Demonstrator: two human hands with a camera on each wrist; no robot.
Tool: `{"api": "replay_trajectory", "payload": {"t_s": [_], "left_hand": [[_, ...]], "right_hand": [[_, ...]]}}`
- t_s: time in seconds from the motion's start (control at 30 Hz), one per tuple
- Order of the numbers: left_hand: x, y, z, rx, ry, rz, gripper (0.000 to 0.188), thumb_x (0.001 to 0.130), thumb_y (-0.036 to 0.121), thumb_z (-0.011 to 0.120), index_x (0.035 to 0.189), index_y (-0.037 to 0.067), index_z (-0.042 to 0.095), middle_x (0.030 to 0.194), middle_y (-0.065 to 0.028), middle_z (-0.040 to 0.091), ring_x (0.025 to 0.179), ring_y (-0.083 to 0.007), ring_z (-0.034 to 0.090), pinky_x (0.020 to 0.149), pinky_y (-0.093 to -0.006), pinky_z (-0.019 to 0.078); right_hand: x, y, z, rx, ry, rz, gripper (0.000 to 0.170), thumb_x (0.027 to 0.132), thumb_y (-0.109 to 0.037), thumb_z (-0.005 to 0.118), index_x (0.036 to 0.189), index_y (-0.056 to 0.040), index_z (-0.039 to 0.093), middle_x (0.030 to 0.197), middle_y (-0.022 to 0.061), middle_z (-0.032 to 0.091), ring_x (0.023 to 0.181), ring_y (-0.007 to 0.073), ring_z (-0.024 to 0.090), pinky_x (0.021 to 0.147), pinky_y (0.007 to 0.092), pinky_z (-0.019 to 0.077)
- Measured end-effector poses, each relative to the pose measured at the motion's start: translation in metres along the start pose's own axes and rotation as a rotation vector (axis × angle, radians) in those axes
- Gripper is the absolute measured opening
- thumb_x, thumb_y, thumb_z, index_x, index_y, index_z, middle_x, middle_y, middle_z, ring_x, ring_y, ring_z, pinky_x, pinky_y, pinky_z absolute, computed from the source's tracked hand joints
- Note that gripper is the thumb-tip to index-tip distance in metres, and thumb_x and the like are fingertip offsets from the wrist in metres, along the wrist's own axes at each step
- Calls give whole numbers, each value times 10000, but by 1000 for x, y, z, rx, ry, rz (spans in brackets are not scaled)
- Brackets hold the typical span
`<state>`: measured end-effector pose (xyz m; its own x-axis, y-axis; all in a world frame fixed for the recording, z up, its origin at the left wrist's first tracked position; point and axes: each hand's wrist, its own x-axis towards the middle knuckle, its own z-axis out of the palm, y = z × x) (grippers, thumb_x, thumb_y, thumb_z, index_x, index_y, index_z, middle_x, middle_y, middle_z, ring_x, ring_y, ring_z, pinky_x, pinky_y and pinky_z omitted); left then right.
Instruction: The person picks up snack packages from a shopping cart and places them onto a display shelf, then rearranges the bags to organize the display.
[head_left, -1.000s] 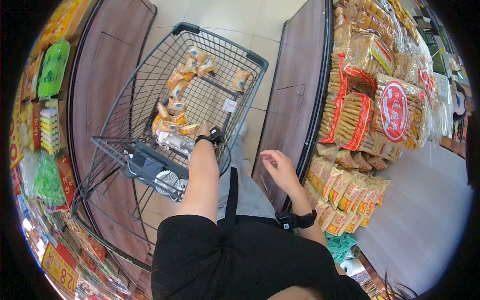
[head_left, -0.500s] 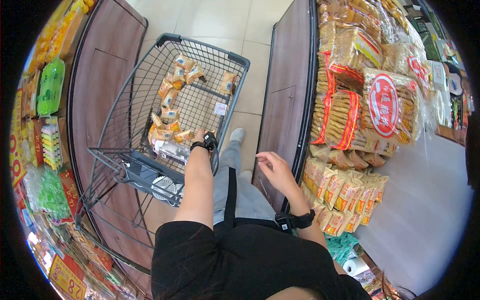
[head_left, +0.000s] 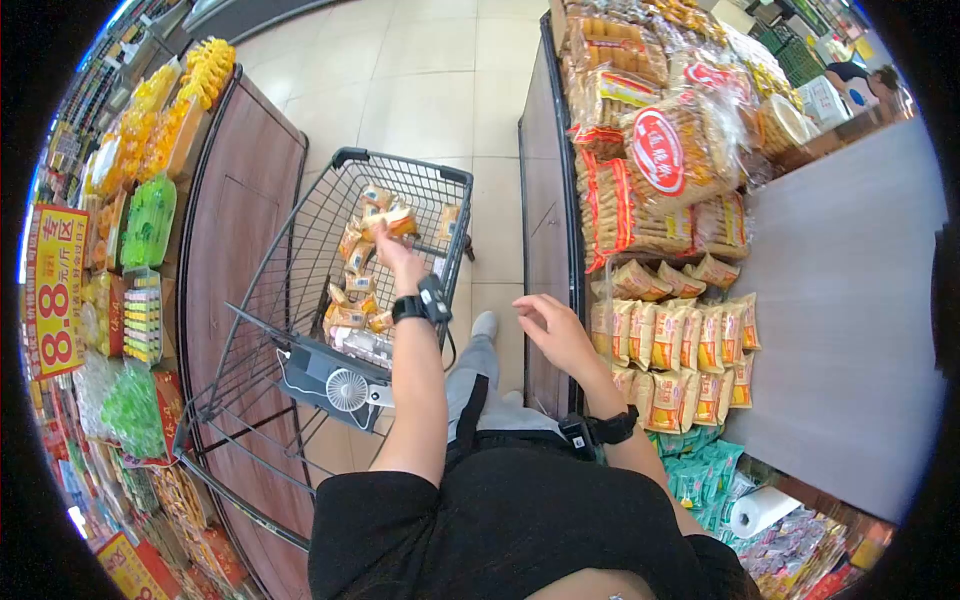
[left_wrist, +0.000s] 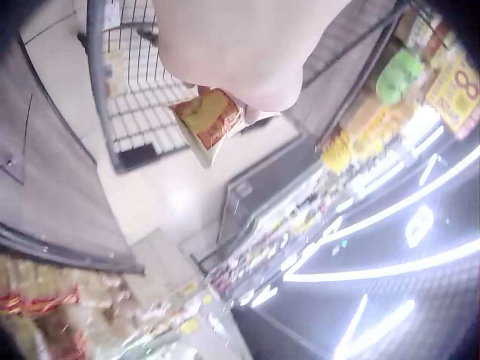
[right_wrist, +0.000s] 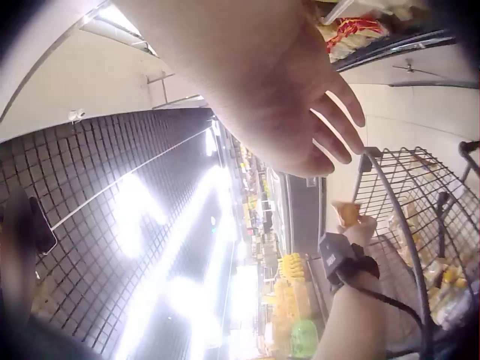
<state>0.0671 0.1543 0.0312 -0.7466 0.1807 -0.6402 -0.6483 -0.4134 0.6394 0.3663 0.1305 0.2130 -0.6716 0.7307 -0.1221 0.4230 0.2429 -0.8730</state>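
Note:
My left hand (head_left: 402,262) holds a small snack packet (head_left: 399,221) above the shopping cart (head_left: 425,168). In the left wrist view the packet (left_wrist: 211,120) shows a yellow and red-brown print, pinched by fingers that are mostly hidden behind the hand. Several similar packets (head_left: 359,258) lie on the cart's wire floor, with one alone on the far right side. Beside the cart, my right hand (head_left: 553,335) hangs in front of the right shelf, its fingers relaxed and apart with nothing in them, as the right wrist view also shows.
A white handheld fan (head_left: 347,390) sits near the cart's handle end, by a clear-wrapped white item (head_left: 362,345). On the right shelf stand rows of yellow snack bags (head_left: 668,335) and big biscuit packs (head_left: 655,150). A wooden display (head_left: 240,215) borders the cart's left side.
My left hand has risen from low in the cart and moved forward, now with a packet in it. The view has tilted up; my right hand stays much the same.

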Motion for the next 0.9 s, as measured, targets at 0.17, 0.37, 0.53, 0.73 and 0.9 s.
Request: {"api": "replay_trajectory", "payload": {"t_s": [0.17, 0.37, 0.53, 0.73, 0.9], "left_hand": [[-153, -4, 27, 22, -812, -187, 342, 868, 229, 465, 1159, 66, 542, 1255, -48, 479, 1107, -211, 452, 916, -351, 371], [-247, -5, 23, 141, -1413, -528, 273, 811, 197, 499, 1009, 26, 574, 1072, -84, 594, 1055, -208, 508, 928, -355, 359], [-311, -2, 21, 184, -1434, -697, 259, 819, 237, 503, 942, 26, 589, 1058, -86, 584, 1046, -215, 504, 916, -351, 359], [-385, -14, 25, 686, -1804, -288, 276, 896, 139, 452, 1054, 15, 640, 1134, -62, 449, 989, -164, 482, 915, -302, 359], [-419, -27, 36, 852, -2091, 53, 386, 881, 61, 459, 1265, 57, 498, 1115, -47, 446, 1018, -152, 456, 903, -295, 373]], "right_hand": [[-25, -7, -13, 41, 167, -18, 323, 836, -113, 576, 1136, -19, 503, 1047, 130, 551, 901, 216, 586, 772, 309, 477], [-53, -15, -20, 614, 548, -74, 576, 851, -176, 605, 1323, -37, 304, 1141, 120, 467, 988, 190, 539, 783, 298, 482], [-96, -21, -42, 627, 722, -123, 523, 809, -125, 652, 1254, -11, 402, 1132, 109, 474, 973, 168, 541, 753, 267, 505], [-150, 7, -66, 741, 820, 37, 498, 831, -176, 635, 1234, 11, 412, 1178, 126, 472, 996, 185, 546, 766, 302, 529], [-182, -18, -95, 1138, 849, 17, 424, 889, -159, 509, 1262, 0, 386, 1187, 109, 490, 1054, 175, 526, 797, 337, 521]]}}
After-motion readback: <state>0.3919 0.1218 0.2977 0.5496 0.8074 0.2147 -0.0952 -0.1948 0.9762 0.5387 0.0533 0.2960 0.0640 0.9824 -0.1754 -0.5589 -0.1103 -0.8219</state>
